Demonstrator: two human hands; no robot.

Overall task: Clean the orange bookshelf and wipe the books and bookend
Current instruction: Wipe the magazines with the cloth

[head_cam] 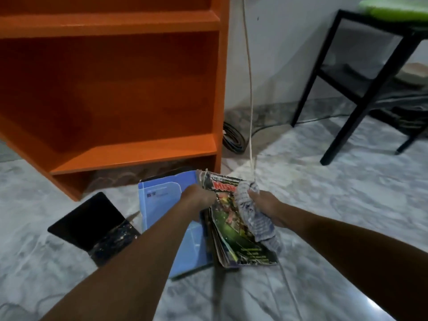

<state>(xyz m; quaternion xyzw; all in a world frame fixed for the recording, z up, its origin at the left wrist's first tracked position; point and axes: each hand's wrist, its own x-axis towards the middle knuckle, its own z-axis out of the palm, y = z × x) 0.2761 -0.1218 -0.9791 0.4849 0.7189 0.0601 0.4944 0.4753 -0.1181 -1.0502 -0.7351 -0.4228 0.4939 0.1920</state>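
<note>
Fingers of the left hand point(198, 198) are curled round the upper left edge of a worn stack of books point(228, 237), whose top cover is dark green with red lettering. The right hand point(265, 205) clutches a bunched grey-and-white cloth point(256, 222) and presses it against that cover, on its right side. From where I stand I cannot tell whether the stack's lower end rests on the marbled floor point(335, 205) or is held just above it. A pale blue book point(159, 205) lies flat on the floor, just to the left of the stack and partly under it and under the left forearm. Further left, just beside the blue book, a black bookend point(90, 218) sits on the floor, its nearer plate speckled with dust. The orange bookshelf point(139, 89) stands right behind all of this, close to the books. A thin white cord point(249, 77) hangs down the wall beside the shelf, and a coiled black cable point(234, 140) lies at the shelf's foot. Well off to the right stands a black table point(361, 89) with something bright green point(393, 8) on top.
</note>
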